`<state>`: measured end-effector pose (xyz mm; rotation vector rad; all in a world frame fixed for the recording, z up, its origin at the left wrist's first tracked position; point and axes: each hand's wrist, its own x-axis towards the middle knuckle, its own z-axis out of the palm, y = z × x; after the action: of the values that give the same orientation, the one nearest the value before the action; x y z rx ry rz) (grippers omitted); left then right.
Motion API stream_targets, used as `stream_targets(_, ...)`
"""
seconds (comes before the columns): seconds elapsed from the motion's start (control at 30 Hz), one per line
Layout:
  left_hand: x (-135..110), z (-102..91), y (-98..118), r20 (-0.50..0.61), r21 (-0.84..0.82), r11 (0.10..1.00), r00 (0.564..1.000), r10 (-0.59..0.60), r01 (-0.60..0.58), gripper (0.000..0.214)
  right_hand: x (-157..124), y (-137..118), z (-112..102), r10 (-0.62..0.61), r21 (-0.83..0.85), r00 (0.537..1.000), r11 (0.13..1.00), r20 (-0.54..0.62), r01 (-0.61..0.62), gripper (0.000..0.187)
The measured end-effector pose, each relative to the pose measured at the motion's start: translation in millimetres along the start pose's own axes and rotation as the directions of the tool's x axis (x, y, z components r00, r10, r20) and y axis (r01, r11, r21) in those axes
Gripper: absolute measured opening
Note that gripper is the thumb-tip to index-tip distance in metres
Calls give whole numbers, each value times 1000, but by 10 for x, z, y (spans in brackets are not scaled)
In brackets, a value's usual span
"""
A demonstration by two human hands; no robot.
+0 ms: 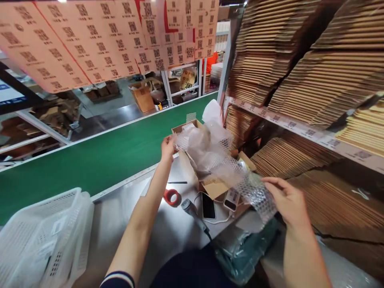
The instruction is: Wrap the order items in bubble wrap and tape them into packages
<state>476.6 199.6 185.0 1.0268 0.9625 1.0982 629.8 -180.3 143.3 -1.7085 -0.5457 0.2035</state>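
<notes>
— Biggest first: what crowded the spot?
— Flattened cartons (336, 76), stacked on the right. A wide swing of that arm could have caught them, I judged.
— And the green belt (120, 140)?
— It ran along the far edge of the metal table (111, 218). A loose end of wrap might have strayed onto it.
— Where was the wrap?
— The bubble wrap (222, 160) lay slantwise over an open cardboard box (214, 189), bunched in the middle, which invited a crooked fold.
— Hands?
— Well apart. Left hand (168, 147) pinched the far end, right hand (285, 198) the near one. Thin grips; a hard tug might have freed either.
— Smaller risks?
— Scanner (192, 212), then phone (209, 206), just below the box. A trailing edge could have hooked the white cable (222, 221) and dragged the phone.
</notes>
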Motion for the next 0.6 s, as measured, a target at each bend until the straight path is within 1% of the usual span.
stream_targets(0.07,-76,-2,29,-15,-28,996,996,-84,84,25,-28,-35,79,-20,-12,1000,1000,11,20,24)
stream_targets(0.13,-124,1,70,-49,-158,978,988,-149,140,36,-50,-95,139,-52,-39,999,998,6,52,25)
stream_targets(0.2,-138,-9,128,-87,-287,945,978,-188,156,44,-66,-170,155,-108,-77,993,992,-52,104,23)
stream_targets(0.27,-125,-41,195,-105,-356,924,976,-190,142,47,-65,-227,145,-187,-134,975,976,-116,171,21)
stream_targets(0.3,-115,-65,229,-101,-372,919,979,-178,129,47,-53,-237,142,-216,-164,968,967,-127,195,20)
stream_targets(0.37,-94,-120,288,-78,-404,908,985,-153,109,43,-3,-217,169,-238,-203,968,954,-75,219,21)
stream_targets(0.43,-84,-170,329,-57,-432,896,988,-144,105,40,73,-167,252,-232,-213,972,949,25,232,25)
stream_targets(0.53,-95,-202,346,-54,-437,894,989,-141,103,37,210,-146,467,-272,-234,952,925,140,299,33)
stream_targets(0.6,-121,-181,331,-56,-423,901,990,-127,91,34,311,-219,659,-263,-356,946,879,190,316,35)
